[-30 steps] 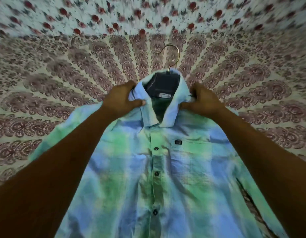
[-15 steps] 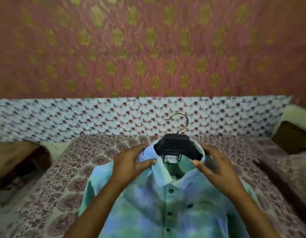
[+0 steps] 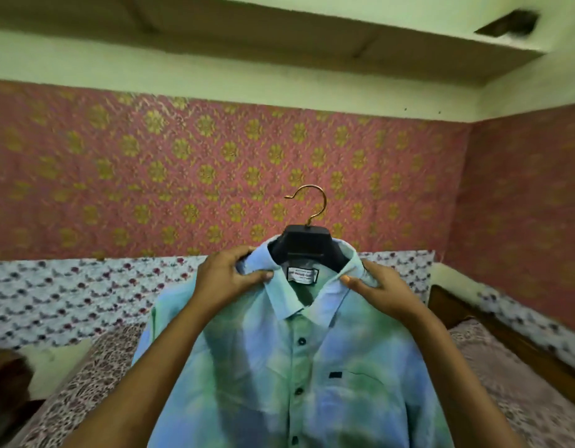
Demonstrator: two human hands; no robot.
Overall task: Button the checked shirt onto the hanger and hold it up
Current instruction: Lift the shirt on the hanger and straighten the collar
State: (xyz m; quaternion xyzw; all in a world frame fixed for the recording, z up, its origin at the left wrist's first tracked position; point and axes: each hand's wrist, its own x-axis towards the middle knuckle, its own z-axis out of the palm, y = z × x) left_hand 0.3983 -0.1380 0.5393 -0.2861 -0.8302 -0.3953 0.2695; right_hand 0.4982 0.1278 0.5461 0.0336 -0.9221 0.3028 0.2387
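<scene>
Pink floral wall (image 3: 215, 163), perhaps wallpapered.

Shirt (image 3: 312, 367) soft matt cloth; hanger (image 3: 307, 245) matt dark plastic, hook (image 3: 312, 202) shiny brassy metal.

Home bedroom, patterned bedspread (image 3: 522, 399), pink floral wallpaper (image 3: 182, 163)

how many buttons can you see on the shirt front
3, in a line down the shirt placket: top button, middle button, lowest button at the frame's bottom edge. Any further down are out of view.
</scene>
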